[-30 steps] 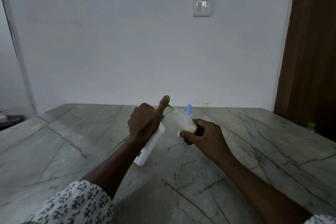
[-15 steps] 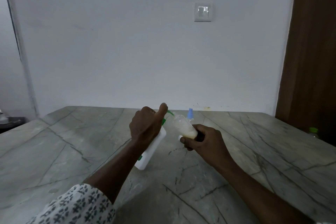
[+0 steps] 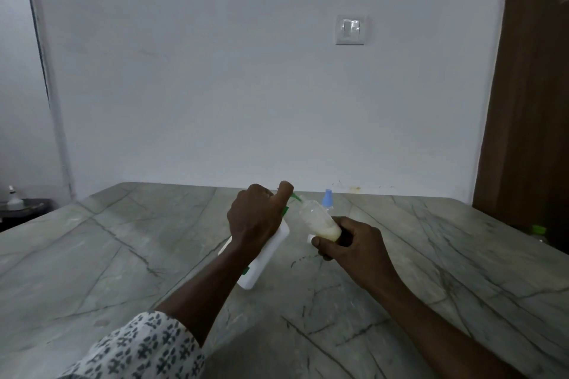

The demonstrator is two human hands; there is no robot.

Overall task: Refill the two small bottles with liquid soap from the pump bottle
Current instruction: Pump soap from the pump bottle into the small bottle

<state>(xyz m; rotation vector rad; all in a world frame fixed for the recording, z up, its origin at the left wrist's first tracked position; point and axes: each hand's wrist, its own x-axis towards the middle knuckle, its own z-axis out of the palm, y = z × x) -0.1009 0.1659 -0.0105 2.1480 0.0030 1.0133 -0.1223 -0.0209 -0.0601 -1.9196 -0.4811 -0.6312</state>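
Grips tilted pump bottle (image 3: 265,258) in left hand (image 3: 255,218), base on surface (image 3: 123,255); clasps small bottle (image 3: 318,220) in right hand (image 3: 351,243), mouth at green spout (image 3: 296,197) between hands.

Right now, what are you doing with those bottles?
A person is filling a small bottle with soap. The left hand grips the tilted pump bottle, thumb on top, with its green spout at the mouth of the small bottle. The right hand holds that small bottle tilted; creamy soap sits in its lower end. A blue-capped bottle stands behind them on the table.
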